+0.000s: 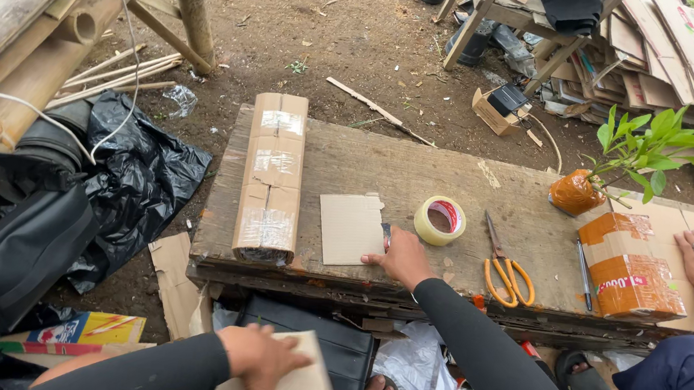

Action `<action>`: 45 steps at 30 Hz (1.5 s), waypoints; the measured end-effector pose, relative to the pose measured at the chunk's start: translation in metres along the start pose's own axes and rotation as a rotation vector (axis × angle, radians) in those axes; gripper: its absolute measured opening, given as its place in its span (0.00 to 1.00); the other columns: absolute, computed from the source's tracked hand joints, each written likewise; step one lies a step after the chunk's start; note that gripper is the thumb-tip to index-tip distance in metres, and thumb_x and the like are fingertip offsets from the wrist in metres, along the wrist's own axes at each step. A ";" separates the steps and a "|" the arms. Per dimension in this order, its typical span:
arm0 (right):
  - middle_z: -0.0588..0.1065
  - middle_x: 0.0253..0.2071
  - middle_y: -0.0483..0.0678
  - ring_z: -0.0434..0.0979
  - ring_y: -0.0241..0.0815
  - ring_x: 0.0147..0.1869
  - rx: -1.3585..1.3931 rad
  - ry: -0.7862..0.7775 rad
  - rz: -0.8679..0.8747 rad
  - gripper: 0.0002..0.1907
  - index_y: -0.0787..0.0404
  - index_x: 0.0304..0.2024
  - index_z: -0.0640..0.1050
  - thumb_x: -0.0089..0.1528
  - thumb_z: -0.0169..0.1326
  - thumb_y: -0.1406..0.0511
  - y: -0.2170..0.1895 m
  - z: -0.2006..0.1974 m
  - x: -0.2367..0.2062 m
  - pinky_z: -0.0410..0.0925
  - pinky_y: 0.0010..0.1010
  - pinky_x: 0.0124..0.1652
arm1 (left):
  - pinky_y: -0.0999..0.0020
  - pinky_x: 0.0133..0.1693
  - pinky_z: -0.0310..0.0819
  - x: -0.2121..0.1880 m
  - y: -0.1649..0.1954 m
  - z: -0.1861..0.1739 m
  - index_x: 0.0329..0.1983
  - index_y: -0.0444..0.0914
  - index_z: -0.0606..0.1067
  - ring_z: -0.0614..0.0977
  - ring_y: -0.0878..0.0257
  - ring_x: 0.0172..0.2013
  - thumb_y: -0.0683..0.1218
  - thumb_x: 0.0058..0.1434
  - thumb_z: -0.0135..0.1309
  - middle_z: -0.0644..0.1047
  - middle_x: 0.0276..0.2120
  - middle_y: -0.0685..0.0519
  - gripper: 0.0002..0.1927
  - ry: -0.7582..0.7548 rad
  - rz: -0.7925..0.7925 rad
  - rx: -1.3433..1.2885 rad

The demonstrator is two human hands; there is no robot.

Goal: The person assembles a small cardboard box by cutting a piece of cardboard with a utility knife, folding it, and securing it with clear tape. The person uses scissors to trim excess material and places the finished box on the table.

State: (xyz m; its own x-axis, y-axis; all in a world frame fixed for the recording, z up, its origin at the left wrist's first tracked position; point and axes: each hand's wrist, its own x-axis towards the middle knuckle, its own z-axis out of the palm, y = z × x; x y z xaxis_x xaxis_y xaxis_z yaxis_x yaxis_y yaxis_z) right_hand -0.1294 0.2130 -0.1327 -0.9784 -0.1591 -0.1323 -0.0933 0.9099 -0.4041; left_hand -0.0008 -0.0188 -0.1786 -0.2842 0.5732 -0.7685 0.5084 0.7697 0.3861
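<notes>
Cardboard sheet (349, 229) under right hand (399, 259), wrapped plant (578, 192)

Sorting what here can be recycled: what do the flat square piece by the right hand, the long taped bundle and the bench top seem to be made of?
The flat square piece looks like plain brown cardboard, matte, with fine ribbing. The long bundle seems to be folded cardboard too, banded with glossy clear tape that glints. The bench top looks like bare weathered wood: grey, rough, with visible grain and worn edges.
</notes>
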 end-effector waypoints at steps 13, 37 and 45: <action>0.77 0.31 0.58 0.77 0.58 0.43 0.113 0.107 -0.119 0.33 0.62 0.29 0.70 0.38 0.81 0.57 0.012 0.001 0.000 0.69 0.45 0.41 | 0.52 0.51 0.79 -0.023 -0.043 0.011 0.44 0.36 0.81 0.83 0.46 0.50 0.49 0.54 0.63 0.80 0.45 0.41 0.17 0.127 -0.263 0.158; 0.78 0.29 0.61 0.80 0.64 0.37 0.020 -0.003 -0.163 0.19 0.64 0.34 0.78 0.69 0.43 0.58 -0.024 0.010 0.068 0.71 0.51 0.42 | 0.46 0.69 0.39 0.103 -0.036 -0.110 0.75 0.27 0.46 0.43 0.38 0.74 0.74 0.63 0.40 0.48 0.74 0.34 0.55 1.076 -0.185 0.131; 0.78 0.31 0.66 0.79 0.69 0.38 -0.193 0.107 -0.147 0.18 0.63 0.36 0.78 0.69 0.44 0.58 -0.032 0.025 0.090 0.71 0.57 0.42 | 0.46 0.70 0.33 0.110 -0.043 -0.110 0.75 0.24 0.40 0.38 0.36 0.74 0.82 0.56 0.42 0.40 0.75 0.29 0.68 0.844 -0.271 0.124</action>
State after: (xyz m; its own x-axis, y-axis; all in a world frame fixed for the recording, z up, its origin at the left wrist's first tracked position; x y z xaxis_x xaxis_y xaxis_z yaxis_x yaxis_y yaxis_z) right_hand -0.2102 0.1601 -0.1549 -0.9646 -0.2633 0.0160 -0.2598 0.9378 -0.2305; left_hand -0.1433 0.0419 -0.2238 -0.8860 0.4294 -0.1750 0.4071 0.9010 0.1498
